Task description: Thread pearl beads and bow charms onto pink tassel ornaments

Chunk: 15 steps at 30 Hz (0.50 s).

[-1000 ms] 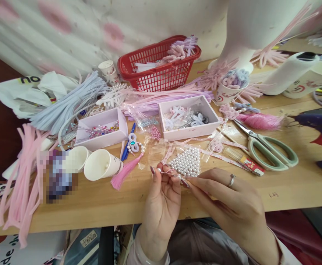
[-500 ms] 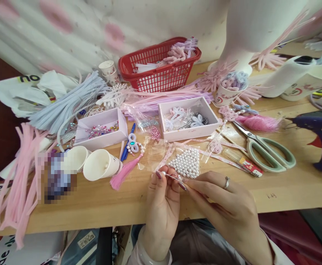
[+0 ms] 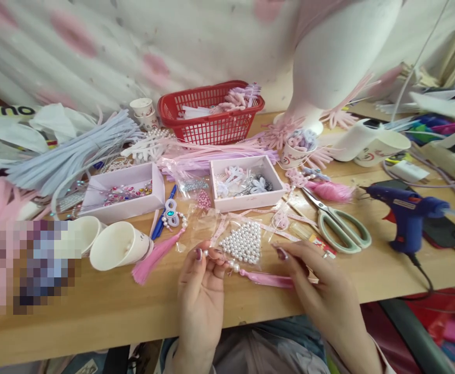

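My left hand, palm up, pinches a white pearl bead on a thread between thumb and index finger. More strung pearls hang by its fingertips, joined to a pink tassel that stretches towards my right hand. My right hand is held apart to the right, thumb and index finger pressed together; whatever lies between them is too fine to make out. Just beyond my left fingertips lies a clear bag of loose white pearls.
Scissors and a blue glue gun lie at right. Behind are two white boxes of trinkets and a red basket. Paper cups lean at left, near a finished-looking pink tassel charm.
My hands have moved apart, the right one away from the left. The pink tassel and pearls now show between them. The view has shifted to the right.
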Available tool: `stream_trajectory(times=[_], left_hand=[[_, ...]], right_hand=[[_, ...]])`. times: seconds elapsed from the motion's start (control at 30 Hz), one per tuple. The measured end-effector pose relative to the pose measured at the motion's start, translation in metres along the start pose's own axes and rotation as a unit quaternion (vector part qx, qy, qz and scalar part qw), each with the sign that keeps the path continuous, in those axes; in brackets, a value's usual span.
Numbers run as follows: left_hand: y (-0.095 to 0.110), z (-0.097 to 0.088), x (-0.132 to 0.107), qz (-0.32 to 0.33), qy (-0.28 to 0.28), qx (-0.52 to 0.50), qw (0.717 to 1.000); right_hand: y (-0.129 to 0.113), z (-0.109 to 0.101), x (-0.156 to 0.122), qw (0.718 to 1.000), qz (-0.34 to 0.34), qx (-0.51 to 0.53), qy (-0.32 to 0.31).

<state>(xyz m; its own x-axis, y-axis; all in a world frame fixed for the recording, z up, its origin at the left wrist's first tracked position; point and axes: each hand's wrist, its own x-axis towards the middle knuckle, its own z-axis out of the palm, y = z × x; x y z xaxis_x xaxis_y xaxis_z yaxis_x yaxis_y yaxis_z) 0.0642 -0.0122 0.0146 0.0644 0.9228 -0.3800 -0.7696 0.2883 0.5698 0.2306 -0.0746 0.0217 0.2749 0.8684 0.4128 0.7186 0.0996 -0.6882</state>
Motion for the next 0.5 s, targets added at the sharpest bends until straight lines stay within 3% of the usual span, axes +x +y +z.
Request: stream_trajectory(times=[0.17, 0.27, 0.4, 0.5], left_hand=[[-0.002, 0.002, -0.004, 0.006, -0.004, 0.038, 0.999], [-0.006, 0.004, -0.007, 0.000, -0.040, 0.069, 0.997], [-0.014, 0.002, -0.007, 0.017, -0.085, 0.131, 0.988], [-0.017, 0.000, -0.008, 0.060, -0.120, 0.227, 0.965]], right_hand=[[0.045, -0.025, 0.003, 0.992, 0.091, -0.079, 0.042], [0.056, -0.041, 0.017, 0.986, 0.109, -0.113, 0.052], [0.039, -0.052, 0.037, 0.977, 0.065, -0.181, 0.090], [0.014, -0.044, 0.036, 0.987, -0.003, -0.129, 0.094]])
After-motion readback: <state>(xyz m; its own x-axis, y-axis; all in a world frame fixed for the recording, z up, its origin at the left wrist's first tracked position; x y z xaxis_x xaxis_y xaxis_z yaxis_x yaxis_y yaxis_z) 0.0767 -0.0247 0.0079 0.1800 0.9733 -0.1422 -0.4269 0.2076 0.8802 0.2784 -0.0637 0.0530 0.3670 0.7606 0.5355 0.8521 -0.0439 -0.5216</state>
